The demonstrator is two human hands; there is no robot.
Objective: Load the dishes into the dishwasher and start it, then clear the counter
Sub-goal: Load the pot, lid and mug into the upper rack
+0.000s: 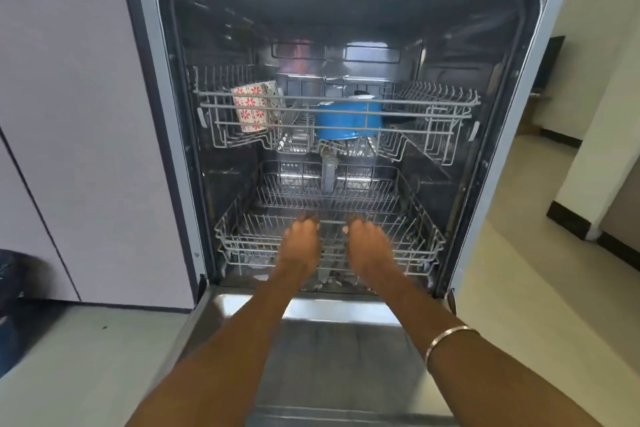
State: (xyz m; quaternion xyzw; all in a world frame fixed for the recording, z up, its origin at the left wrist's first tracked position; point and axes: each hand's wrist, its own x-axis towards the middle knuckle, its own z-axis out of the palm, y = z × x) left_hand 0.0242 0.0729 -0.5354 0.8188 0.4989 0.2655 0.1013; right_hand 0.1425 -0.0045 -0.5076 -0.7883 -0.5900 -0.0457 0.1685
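Observation:
The dishwasher (162,114) stands open with its door (346,350) folded down flat in front of me. Both arms reach over the door. My left hand (300,246) and my right hand (367,246) lie side by side on the wire lower rack (415,239), with fingers curled down over its wires near the front middle. The lower rack sits inside the tub and looks bare of dishes. In the upper rack (446,104) a white mug with red flowers (252,107) stands at the left and a blue pot (348,120) sits in the middle.
Pale cabinet panels (79,114) flank the dishwasher on the left. A dark object (10,288) sits on the floor at the far left. To the right, light floor (519,270) leads past a white wall corner (588,184) with a dark skirting.

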